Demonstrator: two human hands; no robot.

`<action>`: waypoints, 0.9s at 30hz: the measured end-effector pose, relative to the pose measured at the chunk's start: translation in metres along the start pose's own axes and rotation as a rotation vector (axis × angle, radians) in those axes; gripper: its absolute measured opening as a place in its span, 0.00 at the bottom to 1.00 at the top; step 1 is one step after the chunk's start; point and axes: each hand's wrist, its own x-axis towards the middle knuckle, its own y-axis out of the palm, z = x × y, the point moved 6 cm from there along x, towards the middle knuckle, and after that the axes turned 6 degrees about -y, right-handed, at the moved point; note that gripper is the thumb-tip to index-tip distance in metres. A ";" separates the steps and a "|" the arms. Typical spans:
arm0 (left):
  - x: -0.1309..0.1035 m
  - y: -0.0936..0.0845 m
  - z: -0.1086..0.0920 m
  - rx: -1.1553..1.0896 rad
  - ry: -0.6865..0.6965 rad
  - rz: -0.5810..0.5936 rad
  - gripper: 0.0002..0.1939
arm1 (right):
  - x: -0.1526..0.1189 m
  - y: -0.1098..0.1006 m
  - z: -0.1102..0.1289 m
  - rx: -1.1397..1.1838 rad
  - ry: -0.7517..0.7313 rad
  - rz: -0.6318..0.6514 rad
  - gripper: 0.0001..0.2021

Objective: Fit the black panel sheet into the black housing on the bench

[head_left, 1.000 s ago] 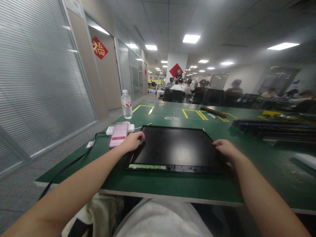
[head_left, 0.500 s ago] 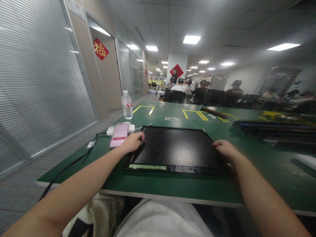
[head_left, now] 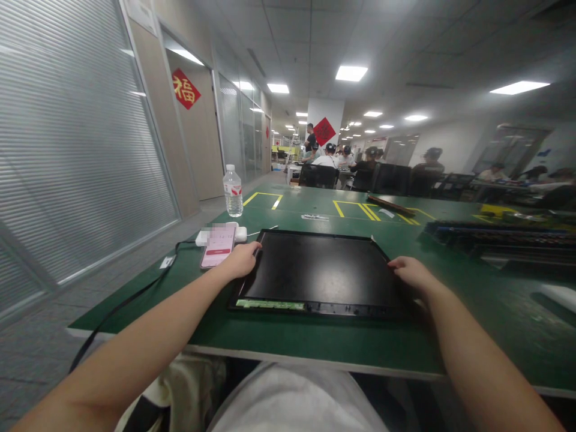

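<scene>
A black flat display panel (head_left: 324,267) lies face up on the green table (head_left: 288,339), close to its front edge. Along the panel's near rim runs a green circuit strip (head_left: 270,305) on the left half. My left hand (head_left: 243,259) is closed on the panel's left edge, thumb and fingers curled about the frame. At the opposite edge my right hand (head_left: 413,273) grips the frame, fingertips on the rim and the other fingers partly hidden. A phone (head_left: 218,246) with a lit pink screen rests just left of my left hand.
A water bottle (head_left: 233,192) stands at the far left, with a white power adapter (head_left: 240,233) nearer. A black cable (head_left: 130,298) crosses the left corner. Dark long parts (head_left: 499,237) lie stacked on the right, near a white object (head_left: 560,295). Several people sit beyond the table.
My left hand's fingers have drawn in closer against the panel's left edge. The panel and my right hand stay put. A standing person in the background has shifted left.
</scene>
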 end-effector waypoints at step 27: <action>-0.003 -0.001 0.011 -1.370 -0.492 0.013 0.26 | -0.011 0.000 0.012 0.018 0.032 -0.019 0.17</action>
